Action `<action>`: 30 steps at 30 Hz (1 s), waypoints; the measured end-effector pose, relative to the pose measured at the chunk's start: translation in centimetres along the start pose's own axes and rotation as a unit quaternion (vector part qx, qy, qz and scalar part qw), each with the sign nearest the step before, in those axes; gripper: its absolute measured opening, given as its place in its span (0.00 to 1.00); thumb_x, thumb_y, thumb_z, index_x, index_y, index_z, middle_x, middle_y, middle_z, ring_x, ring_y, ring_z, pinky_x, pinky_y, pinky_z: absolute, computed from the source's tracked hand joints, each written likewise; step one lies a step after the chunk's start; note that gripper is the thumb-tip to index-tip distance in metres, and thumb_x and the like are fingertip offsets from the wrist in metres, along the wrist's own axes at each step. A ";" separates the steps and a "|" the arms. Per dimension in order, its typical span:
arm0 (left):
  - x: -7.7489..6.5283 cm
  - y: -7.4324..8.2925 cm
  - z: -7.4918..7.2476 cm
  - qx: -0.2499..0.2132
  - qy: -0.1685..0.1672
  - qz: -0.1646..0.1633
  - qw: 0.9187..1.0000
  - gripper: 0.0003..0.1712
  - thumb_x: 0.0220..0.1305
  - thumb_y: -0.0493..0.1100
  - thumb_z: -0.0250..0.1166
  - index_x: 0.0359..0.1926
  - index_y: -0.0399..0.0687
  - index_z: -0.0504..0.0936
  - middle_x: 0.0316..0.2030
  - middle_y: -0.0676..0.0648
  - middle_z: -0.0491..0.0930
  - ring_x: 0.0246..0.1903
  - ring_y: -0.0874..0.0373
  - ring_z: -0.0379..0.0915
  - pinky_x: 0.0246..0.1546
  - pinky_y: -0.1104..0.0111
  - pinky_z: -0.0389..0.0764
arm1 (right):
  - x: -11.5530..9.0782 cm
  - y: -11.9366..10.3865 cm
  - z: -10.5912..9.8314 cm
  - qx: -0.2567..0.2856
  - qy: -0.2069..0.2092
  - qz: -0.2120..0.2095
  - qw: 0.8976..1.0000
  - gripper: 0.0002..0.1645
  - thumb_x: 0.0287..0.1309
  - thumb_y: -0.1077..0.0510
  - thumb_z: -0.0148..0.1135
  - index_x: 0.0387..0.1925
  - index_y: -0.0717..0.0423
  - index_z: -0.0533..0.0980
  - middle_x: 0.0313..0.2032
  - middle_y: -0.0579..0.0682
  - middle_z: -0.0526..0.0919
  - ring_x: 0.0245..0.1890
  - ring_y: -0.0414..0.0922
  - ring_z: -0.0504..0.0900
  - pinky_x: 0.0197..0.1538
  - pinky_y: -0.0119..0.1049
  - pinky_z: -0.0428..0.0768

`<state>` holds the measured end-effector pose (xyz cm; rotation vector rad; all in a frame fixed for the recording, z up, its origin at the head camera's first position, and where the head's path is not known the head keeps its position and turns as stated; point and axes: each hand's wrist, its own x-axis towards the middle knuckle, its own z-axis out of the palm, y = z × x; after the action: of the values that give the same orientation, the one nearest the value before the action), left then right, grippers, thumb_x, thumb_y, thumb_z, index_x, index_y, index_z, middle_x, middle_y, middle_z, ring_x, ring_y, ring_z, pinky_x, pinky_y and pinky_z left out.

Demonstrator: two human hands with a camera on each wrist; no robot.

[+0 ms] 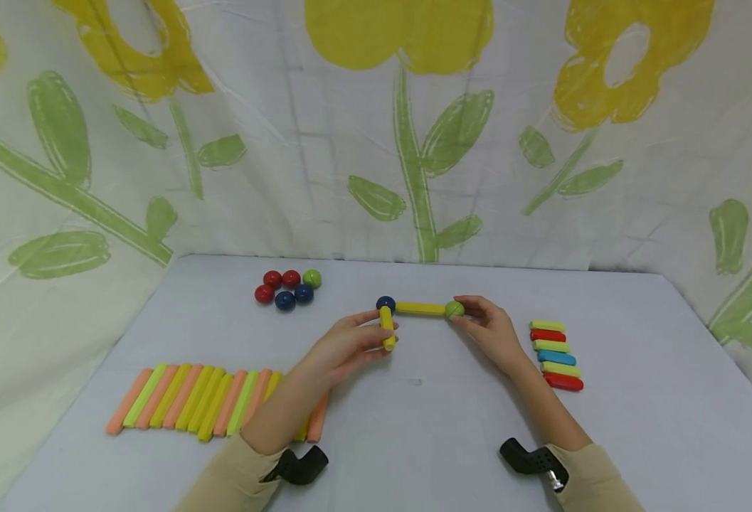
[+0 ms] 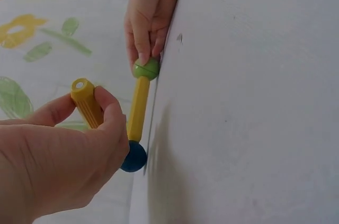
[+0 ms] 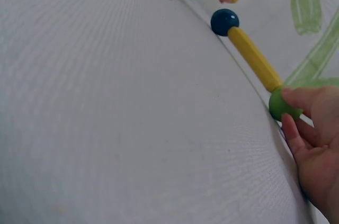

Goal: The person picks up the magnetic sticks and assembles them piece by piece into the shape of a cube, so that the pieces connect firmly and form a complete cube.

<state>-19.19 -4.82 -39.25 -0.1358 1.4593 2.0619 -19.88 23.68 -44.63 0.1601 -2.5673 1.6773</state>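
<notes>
My left hand (image 1: 355, 344) pinches a short yellow rod (image 1: 386, 328) between thumb and fingers, its near end pointing toward me. In the left wrist view a pale round spot shows on that end of the rod (image 2: 87, 102). Just beyond it on the table sits a dark blue ball (image 3: 224, 22), joined to a second yellow rod (image 1: 420, 308) that lies level. At the other end of this rod is a green ball (image 3: 284, 104). My right hand (image 1: 489, 330) pinches the green ball with thumb and fingers.
Several red, blue and green balls (image 1: 284, 300) sit in a cluster at the back left. A row of orange, yellow and lime rods (image 1: 186, 397) lies front left, partly behind the left forearm. Short coloured sticks (image 1: 556, 358) lie stacked at right. A flowered cloth (image 1: 273, 199) hangs behind the table.
</notes>
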 end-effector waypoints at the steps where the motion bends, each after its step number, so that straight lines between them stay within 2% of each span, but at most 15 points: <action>1: 0.2 -0.1 0.0 -0.003 0.003 -0.002 1.000 0.38 0.77 0.30 0.56 0.82 0.33 0.53 0.73 0.29 0.68 0.70 0.41 0.69 0.67 0.57 0.77 | 0.0 -0.1 0.0 0.000 0.000 0.001 1.000 0.26 0.72 0.61 0.67 0.66 0.66 0.76 0.62 0.65 0.81 0.63 0.58 0.79 0.52 0.14 0.75; 3: 0.4 -0.3 0.0 -0.006 0.004 -0.003 1.000 0.38 0.77 0.29 0.55 0.82 0.31 0.52 0.73 0.28 0.67 0.69 0.41 0.69 0.65 0.59 0.78 | 0.0 -0.1 0.0 0.001 -0.001 0.003 1.000 0.26 0.72 0.60 0.67 0.66 0.66 0.76 0.62 0.65 0.81 0.63 0.58 0.79 0.52 0.14 0.75; 7: 0.9 -0.7 -0.1 -0.001 0.012 -0.001 1.000 0.34 0.78 0.29 0.55 0.80 0.28 0.56 0.72 0.28 0.69 0.63 0.46 0.74 0.55 0.67 0.83 | 0.0 -0.2 0.0 0.003 -0.003 0.006 1.000 0.26 0.72 0.60 0.67 0.66 0.66 0.76 0.62 0.65 0.81 0.63 0.58 0.79 0.52 0.14 0.75; 10: 1.1 -0.9 -0.2 0.006 0.020 0.003 1.000 0.32 0.78 0.29 0.55 0.78 0.26 0.59 0.70 0.28 0.70 0.61 0.48 0.75 0.53 0.68 0.83 | -0.1 -0.3 -0.1 0.005 -0.003 0.009 1.000 0.26 0.72 0.59 0.67 0.66 0.65 0.76 0.62 0.65 0.81 0.63 0.58 0.79 0.52 0.14 0.75; 16: 1.4 -1.0 -0.1 0.003 0.046 0.005 0.999 0.32 0.76 0.28 0.54 0.77 0.25 0.60 0.70 0.27 0.69 0.62 0.46 0.74 0.64 0.61 0.78 | -0.1 -0.2 -0.1 0.011 -0.001 0.012 1.000 0.26 0.72 0.59 0.67 0.66 0.66 0.76 0.62 0.65 0.81 0.62 0.58 0.79 0.52 0.14 0.76; 22: 1.5 -0.5 -0.6 -0.041 0.093 0.016 0.995 0.31 0.76 0.26 0.54 0.76 0.25 0.62 0.75 0.29 0.63 0.65 0.46 0.68 0.73 0.57 0.70 | -0.3 -0.2 -0.1 0.006 0.009 0.011 1.000 0.24 0.69 0.60 0.70 0.61 0.67 0.77 0.59 0.65 0.82 0.58 0.57 0.80 0.50 0.16 0.78; 25: 1.3 -0.2 -0.9 -0.059 0.100 0.021 0.993 0.32 0.74 0.24 0.54 0.77 0.25 0.62 0.78 0.31 0.59 0.68 0.44 0.64 0.77 0.54 0.65 | -0.3 -0.2 0.0 -0.005 0.005 0.004 1.000 0.24 0.68 0.60 0.71 0.60 0.66 0.77 0.58 0.64 0.82 0.54 0.55 0.82 0.48 0.18 0.79; 30: 1.3 0.1 -1.2 -0.084 0.104 0.026 0.991 0.34 0.73 0.21 0.52 0.78 0.27 0.61 0.81 0.34 0.52 0.76 0.43 0.55 0.77 0.55 0.63 | -0.4 0.1 0.0 -0.034 -0.006 -0.028 0.999 0.23 0.67 0.61 0.72 0.61 0.62 0.79 0.56 0.62 0.83 0.45 0.46 0.80 0.43 0.21 0.78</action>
<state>-20.57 -5.40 -40.21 -0.3953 1.4189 2.2678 -19.50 23.71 -44.79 0.2365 -2.5989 1.5723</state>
